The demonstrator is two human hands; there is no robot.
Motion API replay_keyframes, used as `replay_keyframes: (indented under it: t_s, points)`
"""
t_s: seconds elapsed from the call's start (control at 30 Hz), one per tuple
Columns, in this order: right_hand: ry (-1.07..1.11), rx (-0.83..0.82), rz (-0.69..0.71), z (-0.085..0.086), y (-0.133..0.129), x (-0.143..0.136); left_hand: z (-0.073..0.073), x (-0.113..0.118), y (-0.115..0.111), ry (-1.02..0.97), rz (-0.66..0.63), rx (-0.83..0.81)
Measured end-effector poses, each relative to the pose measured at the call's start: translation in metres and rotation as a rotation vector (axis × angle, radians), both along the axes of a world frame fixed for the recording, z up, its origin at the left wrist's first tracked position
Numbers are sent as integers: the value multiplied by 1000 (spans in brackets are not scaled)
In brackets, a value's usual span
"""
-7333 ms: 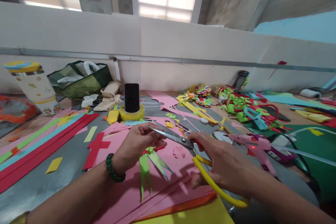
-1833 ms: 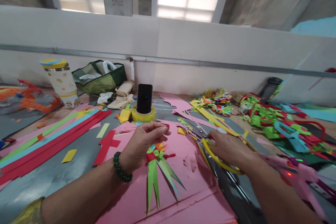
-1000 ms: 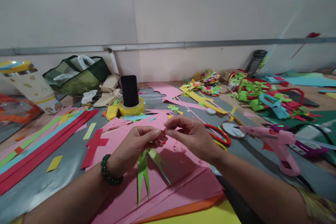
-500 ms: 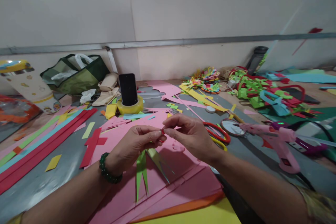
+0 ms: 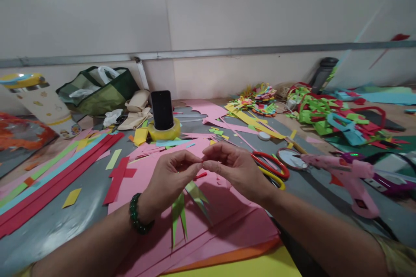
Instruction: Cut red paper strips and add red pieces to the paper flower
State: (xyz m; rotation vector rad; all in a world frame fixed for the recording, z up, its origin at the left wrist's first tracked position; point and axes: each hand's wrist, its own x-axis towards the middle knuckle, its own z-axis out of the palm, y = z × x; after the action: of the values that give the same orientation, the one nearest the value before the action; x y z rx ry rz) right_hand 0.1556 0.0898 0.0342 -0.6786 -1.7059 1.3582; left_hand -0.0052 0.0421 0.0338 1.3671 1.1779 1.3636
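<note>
My left hand (image 5: 173,177), with a green bead bracelet (image 5: 138,216) on its wrist, is closed in a pinch. My right hand (image 5: 235,171) pinches too, and its fingertips meet the left thumb and forefinger. Between the tips is a thin strip of red paper, mostly covered by the fingers; a small red paper end (image 5: 200,176) shows just beneath. Pointed green paper strips (image 5: 178,216) stick out below my left hand; I cannot tell whether its fingers hold them. Underneath lie stacked pink paper sheets (image 5: 227,229).
Red-and-yellow-handled scissors (image 5: 276,171) and a pink glue gun (image 5: 351,177) lie to the right. A phone (image 5: 162,110) stands in a yellow tape roll (image 5: 169,132). Red paper strips (image 5: 58,179) lie left, near a tumbler (image 5: 42,104). Finished-looking paper pieces (image 5: 260,99) are piled behind.
The red paper at my fingertips has turned and shows less between them. My left hand's fingers are slightly more arched. The view has shifted a little to the left.
</note>
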Motion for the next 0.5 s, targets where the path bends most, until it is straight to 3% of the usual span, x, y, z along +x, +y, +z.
replay_keyframes:
  t_s: [0.27,0.37,0.5]
  points:
    - [26,-63,13,2,3,2,-2,-6,3,-283,-167,-225]
    - [-2,-87,18,5,2,4,-2,-6,3,-318,-167,-270]
    - [-44,-78,-40,7,3,5,-2,-5,3,-235,-117,-206]
